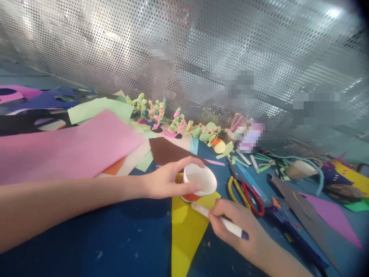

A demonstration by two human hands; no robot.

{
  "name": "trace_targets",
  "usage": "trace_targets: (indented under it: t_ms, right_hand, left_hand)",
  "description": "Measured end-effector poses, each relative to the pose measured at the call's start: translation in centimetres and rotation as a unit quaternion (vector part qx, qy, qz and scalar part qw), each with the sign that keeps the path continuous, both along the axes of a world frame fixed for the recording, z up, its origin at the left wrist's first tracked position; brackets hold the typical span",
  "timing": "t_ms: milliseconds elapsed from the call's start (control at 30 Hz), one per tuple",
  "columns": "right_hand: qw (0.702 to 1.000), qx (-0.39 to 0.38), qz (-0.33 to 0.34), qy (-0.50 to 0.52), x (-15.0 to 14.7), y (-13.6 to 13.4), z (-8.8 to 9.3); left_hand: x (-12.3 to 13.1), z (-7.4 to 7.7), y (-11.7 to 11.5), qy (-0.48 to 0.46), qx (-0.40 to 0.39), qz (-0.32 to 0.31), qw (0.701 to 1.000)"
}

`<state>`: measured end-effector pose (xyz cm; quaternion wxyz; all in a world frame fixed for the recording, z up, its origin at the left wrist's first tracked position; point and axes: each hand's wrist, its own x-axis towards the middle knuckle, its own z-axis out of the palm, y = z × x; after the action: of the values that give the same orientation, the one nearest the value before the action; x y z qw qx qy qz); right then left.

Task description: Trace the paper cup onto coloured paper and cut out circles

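Observation:
My left hand (167, 179) grips a small white paper cup (206, 175) by its rim and side, thumb toward me and fingers on the far side. Orange-red shows low on the cup's outside. Beneath it lies a piece of yellow paper (187, 234) that narrows toward me. In my right hand (239, 227) is a white pen (230, 227) with a dark blue end, held between thumb and fingers. Its tip points at the yellow paper's upper part, close to the cup's base; whether it touches is unclear.
Scissors (245, 192) with red and yellow handles and a dark blue glue gun (294, 234) lie to the right. Pink paper (72, 148) and other sheets spread left. Small paper figures (175, 121) stand at the back before a perforated metal screen (184, 57).

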<state>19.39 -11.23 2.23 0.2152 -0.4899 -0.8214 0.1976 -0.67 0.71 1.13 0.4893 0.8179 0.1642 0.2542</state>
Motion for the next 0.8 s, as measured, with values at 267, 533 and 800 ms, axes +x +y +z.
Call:
trace_targets:
  t_ms: [267, 533, 800]
  right_hand:
    - [0.980, -0.108, -0.106, 0.132, 1.9, 0.9, -1.3]
    - [0.909, -0.139, -0.212, 0.331, 1.9, 2.0, -2.2]
    - [0.903, -0.116, -0.266, 0.316, 1.1, 2.3, -2.1]
  left_hand:
    - [-0.3, 1.0, -0.3, 0.023, -0.010, -0.002, 1.000]
    - [0.0, 0.2, -0.2, 0.023, -0.006, 0.002, 1.000]
    - [0.2, 0.3, -0.1, 0.032, -0.009, -0.006, 0.999]
